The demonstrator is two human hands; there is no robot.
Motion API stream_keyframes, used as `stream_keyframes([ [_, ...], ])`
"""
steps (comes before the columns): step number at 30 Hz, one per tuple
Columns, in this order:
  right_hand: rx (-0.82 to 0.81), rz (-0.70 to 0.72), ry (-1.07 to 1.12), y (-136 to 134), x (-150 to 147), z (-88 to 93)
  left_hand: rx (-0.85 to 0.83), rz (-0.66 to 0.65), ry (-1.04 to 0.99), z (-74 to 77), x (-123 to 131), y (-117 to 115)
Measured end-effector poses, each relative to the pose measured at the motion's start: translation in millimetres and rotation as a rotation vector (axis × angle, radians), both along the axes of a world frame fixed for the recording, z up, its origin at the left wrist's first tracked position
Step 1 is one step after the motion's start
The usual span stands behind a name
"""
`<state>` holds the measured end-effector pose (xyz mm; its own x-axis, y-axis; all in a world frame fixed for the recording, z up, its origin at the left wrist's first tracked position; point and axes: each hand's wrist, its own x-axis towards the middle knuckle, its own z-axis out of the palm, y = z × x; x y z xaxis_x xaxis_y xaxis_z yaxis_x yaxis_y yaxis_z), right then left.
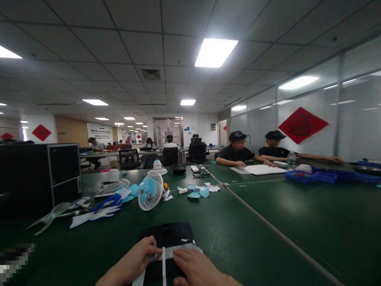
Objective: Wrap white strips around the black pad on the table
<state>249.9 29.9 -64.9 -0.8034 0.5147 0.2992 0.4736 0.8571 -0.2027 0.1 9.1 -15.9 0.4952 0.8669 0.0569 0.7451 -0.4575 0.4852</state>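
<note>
Strip lies between left fingers and right fingers.

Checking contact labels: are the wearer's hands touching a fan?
No, the left hand and right hand are at the pale strip, and the nearest fan sits apart beyond them.

Bottom centre: left hand, fingers bent, and right hand, laid flat, touch a pale grey strip across a flat black object on the dark green tabletop. Left of centre: round white fan grille with light-blue blades. Far left: black boxy computer tower.
</note>
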Motion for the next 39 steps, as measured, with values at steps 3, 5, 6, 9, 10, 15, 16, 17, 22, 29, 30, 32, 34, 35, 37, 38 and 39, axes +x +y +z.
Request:
stream_keyframes([
  [3,-0.04,-0.054,0.024,-10,19,20.8,-0.007,0.002,-0.004,2.1,-1,-1],
  [5,-0.073,-0.089,0.029,-15,28,32.2,-0.019,0.004,-0.003,3.7,-1,-2],
  [6,-0.087,-0.101,0.032,-17,32,36.5,-0.027,0.008,-0.003,4.4,-2,-2],
  [9,-0.105,-0.12,0.038,-20,39,42.3,-0.048,0.026,0.003,5.5,-4,-3],
  [10,-0.104,-0.125,0.038,-19,39,42.3,-0.051,0.03,0.005,5.5,-5,-3],
  [15,-0.083,-0.146,0.031,-15,39,36.4,-0.053,0.063,-0.02,4.5,-6,1],
  [16,-0.079,-0.155,0.032,-15,38,35.7,-0.058,0.072,-0.029,3.9,-7,1],
  [17,-0.074,-0.166,0.032,-14,39,35.2,-0.059,0.078,-0.038,3.2,-7,2],
  [22,-0.062,-0.197,0.017,-13,40,35.6,-0.018,0.053,-0.055,-3.5,-15,7],
  [29,-0.067,-0.213,0.035,-12,38,34.6,-0.02,0.083,-0.018,-12.3,-23,16],
  [30,-0.075,-0.215,0.047,-12,38,34.7,-0.019,0.086,-0.02,-12.4,-24,16],
  [32,-0.091,-0.227,0.091,-12,39,35.6,-0.018,0.093,-0.026,-11.1,-24,15],
  [34,-0.102,-0.245,0.152,-9,40,37.1,-0.009,0.123,-0.03,-8.5,-24,14],
  [35,-0.104,-0.254,0.181,-8,41,38.0,0.008,0.15,-0.026,-7.0,-26,14],
  [37,-0.102,-0.265,0.216,-3,41,40.1,0.078,0.231,-0.003,-5.2,-31,17],
  [38,-0.099,-0.269,0.222,0,40,41.1,0.125,0.285,0.021,-5.2,-35,19],
  [39,-0.095,-0.27,0.222,4,37,42.2,0.172,0.342,0.05,-6.0,-40,22],
])
